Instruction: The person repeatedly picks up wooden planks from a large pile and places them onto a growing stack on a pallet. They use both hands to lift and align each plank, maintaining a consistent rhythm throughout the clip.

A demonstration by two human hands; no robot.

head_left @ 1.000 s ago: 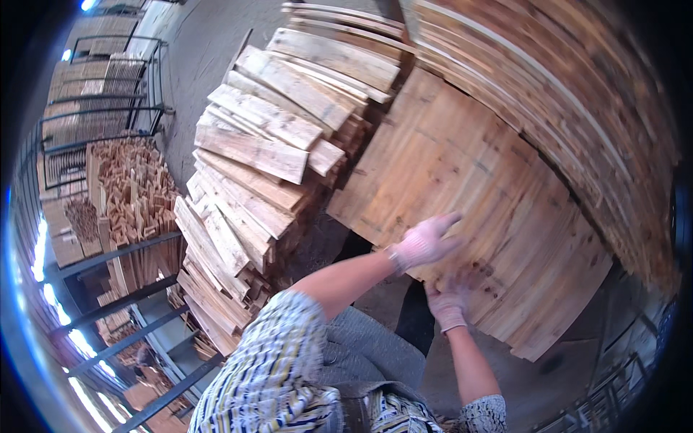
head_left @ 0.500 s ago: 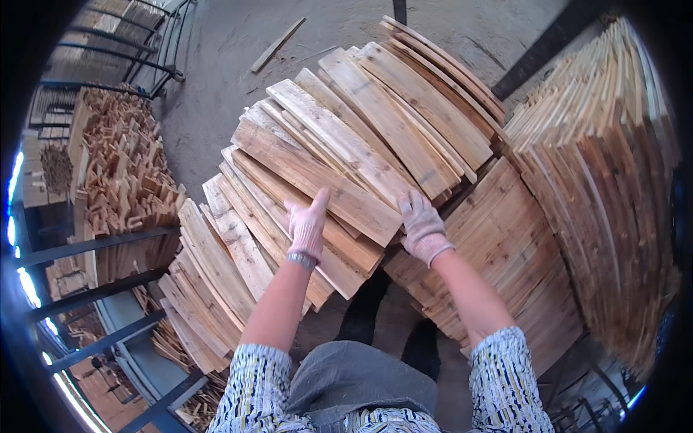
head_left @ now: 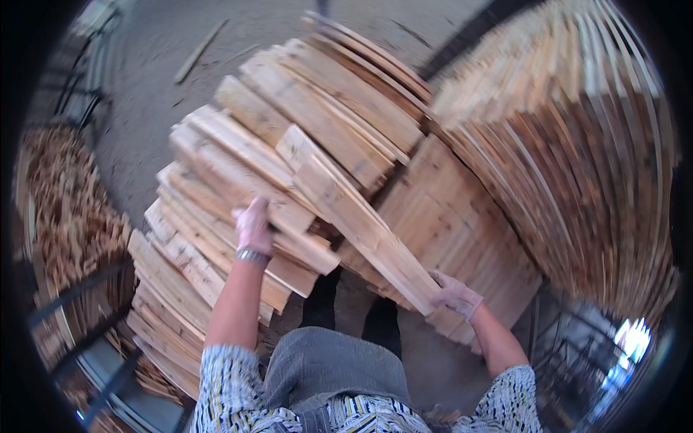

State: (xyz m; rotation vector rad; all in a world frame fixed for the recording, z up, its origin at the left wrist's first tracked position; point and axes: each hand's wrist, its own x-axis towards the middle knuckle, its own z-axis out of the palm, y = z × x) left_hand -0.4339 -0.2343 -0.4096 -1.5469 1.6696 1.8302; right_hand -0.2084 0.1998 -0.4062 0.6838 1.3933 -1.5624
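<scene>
My right hand (head_left: 457,296), in a pale glove, is closed around the near end of two overlapping wooden boards (head_left: 368,234). They slant away to the far left, over the flat layer of boards and the edge of the loose pile. My left hand (head_left: 253,227), gloved and with a band at the wrist, is slightly blurred. Its fingers look apart, over the fanned pile of loose boards (head_left: 195,267). A short board end (head_left: 310,249) sticks out beside it. Whether the left fingertips touch the wood is hidden.
To the right lies a flat, tightly laid stack of boards (head_left: 462,209). Behind it stands a tall stack of boards on edge (head_left: 556,159). At left are a heap of wood pieces (head_left: 65,202) and dark metal bars (head_left: 79,292). One loose stick (head_left: 201,52) lies on the floor.
My right hand has moved right and nearer to me, pulling two boards off the pile by their ends. My left hand stays over the pile. The whole view has shifted and turned.
</scene>
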